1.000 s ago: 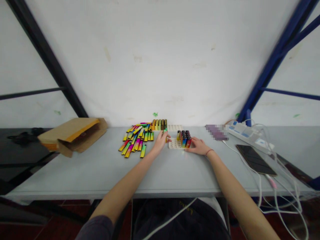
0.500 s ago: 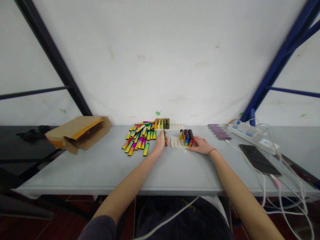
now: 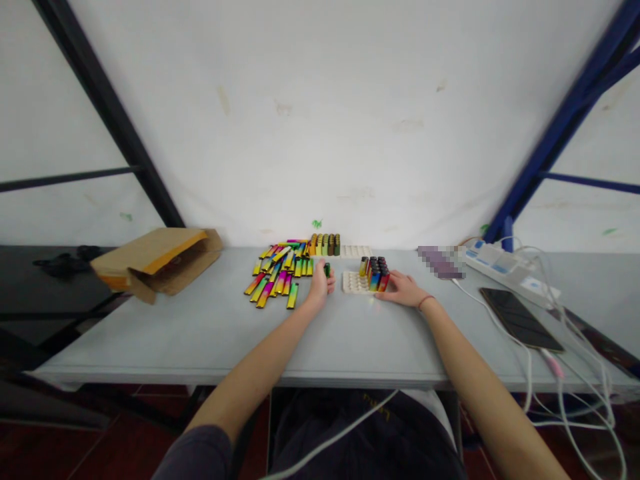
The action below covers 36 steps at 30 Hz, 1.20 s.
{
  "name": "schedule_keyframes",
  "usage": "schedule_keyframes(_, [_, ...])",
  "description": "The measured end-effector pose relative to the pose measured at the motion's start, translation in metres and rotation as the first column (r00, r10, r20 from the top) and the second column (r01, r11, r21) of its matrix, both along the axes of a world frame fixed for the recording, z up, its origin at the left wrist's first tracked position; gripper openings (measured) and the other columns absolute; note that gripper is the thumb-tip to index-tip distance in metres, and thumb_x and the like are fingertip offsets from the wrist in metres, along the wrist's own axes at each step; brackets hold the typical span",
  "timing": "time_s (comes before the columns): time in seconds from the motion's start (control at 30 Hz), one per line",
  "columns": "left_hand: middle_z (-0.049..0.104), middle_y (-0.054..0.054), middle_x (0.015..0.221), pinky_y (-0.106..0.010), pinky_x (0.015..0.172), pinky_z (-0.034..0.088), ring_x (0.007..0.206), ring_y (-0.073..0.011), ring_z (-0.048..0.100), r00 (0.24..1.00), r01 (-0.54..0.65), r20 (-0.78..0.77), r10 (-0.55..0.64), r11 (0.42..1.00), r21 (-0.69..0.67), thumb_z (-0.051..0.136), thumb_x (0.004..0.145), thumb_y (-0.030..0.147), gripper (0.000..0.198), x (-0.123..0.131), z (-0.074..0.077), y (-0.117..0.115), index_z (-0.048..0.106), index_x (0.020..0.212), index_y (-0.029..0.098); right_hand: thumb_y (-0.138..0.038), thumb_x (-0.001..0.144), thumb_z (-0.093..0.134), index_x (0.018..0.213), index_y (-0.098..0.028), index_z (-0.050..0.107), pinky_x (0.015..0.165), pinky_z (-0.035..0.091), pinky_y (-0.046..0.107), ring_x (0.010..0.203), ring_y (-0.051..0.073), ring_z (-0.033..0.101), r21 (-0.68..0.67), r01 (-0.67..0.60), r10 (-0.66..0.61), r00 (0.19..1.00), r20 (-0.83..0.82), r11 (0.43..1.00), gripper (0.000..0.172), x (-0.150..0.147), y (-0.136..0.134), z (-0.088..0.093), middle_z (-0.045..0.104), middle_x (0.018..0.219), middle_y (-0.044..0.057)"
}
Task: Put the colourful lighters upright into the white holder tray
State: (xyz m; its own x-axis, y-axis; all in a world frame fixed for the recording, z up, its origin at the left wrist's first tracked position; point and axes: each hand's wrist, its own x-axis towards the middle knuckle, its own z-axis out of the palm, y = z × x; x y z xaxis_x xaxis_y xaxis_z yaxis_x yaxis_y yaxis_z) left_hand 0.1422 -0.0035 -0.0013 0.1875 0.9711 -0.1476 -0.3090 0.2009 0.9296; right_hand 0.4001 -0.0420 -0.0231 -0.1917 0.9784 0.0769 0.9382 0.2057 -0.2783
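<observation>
My left hand [image 3: 320,285] is closed around a small green stick [image 3: 327,269] that pokes up above the fingers, just right of a loose pile of rainbow-coloured sticks [image 3: 280,272]. My right hand [image 3: 403,288] rests against the right side of a white holed tray [image 3: 352,283], fingers curled on its edge. Several sticks [image 3: 375,272] stand upright in the tray's right half. Behind it, another white tray [image 3: 356,251] holds a row of upright sticks [image 3: 325,244] at its left end.
An open cardboard box [image 3: 156,259] lies at the back left of the grey table [image 3: 210,333]. A power strip [image 3: 493,260], a black phone [image 3: 517,317] and white cables [image 3: 565,373] fill the right side. Black and blue frame bars flank the white wall.
My left hand has drawn back from the tray toward the pile, with the green stick still in it and now held upright. My right hand has stayed at the tray.
</observation>
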Motion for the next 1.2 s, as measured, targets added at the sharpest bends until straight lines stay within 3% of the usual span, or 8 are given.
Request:
schedule_keyframes(0.33, [0.027,0.008,0.044,-0.019,0.037,0.016,0.034,-0.0072,0.019,0.984,-0.165,-0.07,0.165,0.986,0.002,0.029,0.093,0.047,0.038,0.006,0.0,-0.002,0.036,0.064,0.023,-0.062,0.082,0.063,0.129,-0.02,0.061,0.103,0.041,0.054,0.122,0.035,0.056,0.018,-0.004,0.004,1.0,-0.017,1.0,0.062,0.0,0.001,-0.001,0.059,0.134,0.015])
schedule_keyframes(0.73, [0.026,0.008,0.044,-0.019,0.037,0.016,0.034,-0.0073,0.019,0.987,-0.129,-0.094,0.129,0.992,0.001,0.027,0.095,0.047,0.041,0.004,0.001,-0.004,0.036,0.063,0.022,-0.062,0.083,0.062,0.128,-0.019,0.06,0.102,0.041,0.052,0.12,0.034,0.056,0.009,0.008,-0.008,1.0,-0.001,1.0,0.063,-0.001,0.0,0.0,0.06,0.133,0.016])
schedule_keyframes(0.9, [0.027,0.01,0.046,-0.019,0.037,0.017,0.034,-0.0066,0.021,0.995,-0.089,-0.05,0.09,0.996,0.027,0.03,0.094,0.057,0.044,0.005,-0.002,-0.003,0.039,0.07,0.022,-0.061,0.083,0.062,0.129,-0.018,0.06,0.102,0.041,0.053,0.12,0.035,0.056,0.006,-0.001,0.001,1.0,-0.002,1.0,0.063,0.0,0.0,0.0,0.059,0.134,0.017])
schedule_keyframes(1.07, [0.049,0.008,0.064,-0.018,0.04,0.028,0.039,-0.0065,0.038,0.982,-0.02,-0.173,0.07,0.961,0.277,0.046,0.095,0.048,0.026,0.011,-0.002,-0.006,0.045,0.098,0.022,-0.061,0.083,0.062,0.131,-0.018,0.058,0.104,0.039,0.055,0.123,0.035,0.055,0.009,-0.006,0.006,1.0,-0.017,1.0,0.064,0.0,0.001,-0.001,0.058,0.135,0.017])
schedule_keyframes(1.13, [0.057,0.003,0.078,-0.02,0.049,0.041,0.052,-0.0084,0.052,0.964,0.021,-0.246,0.104,0.888,0.459,0.05,0.094,0.042,0.023,0.015,0.004,-0.005,0.049,0.104,0.022,-0.061,0.083,0.063,0.132,-0.019,0.058,0.106,0.038,0.056,0.124,0.036,0.054,0.01,-0.005,0.005,1.0,-0.023,1.0,0.064,0.0,0.0,-0.001,0.058,0.136,0.017])
schedule_keyframes(1.2, [0.062,-0.003,0.092,-0.023,0.065,0.05,0.075,-0.0125,0.062,0.936,0.049,-0.298,0.188,0.767,0.639,0.056,0.093,0.036,0.019,0.02,0.013,-0.001,0.055,0.103,0.02,-0.061,0.083,0.063,0.132,-0.02,0.058,0.106,0.037,0.056,0.125,0.035,0.053,0.013,-0.003,0.003,1.0,-0.026,1.0,0.064,-0.001,0.0,-0.001,0.058,0.136,0.016])
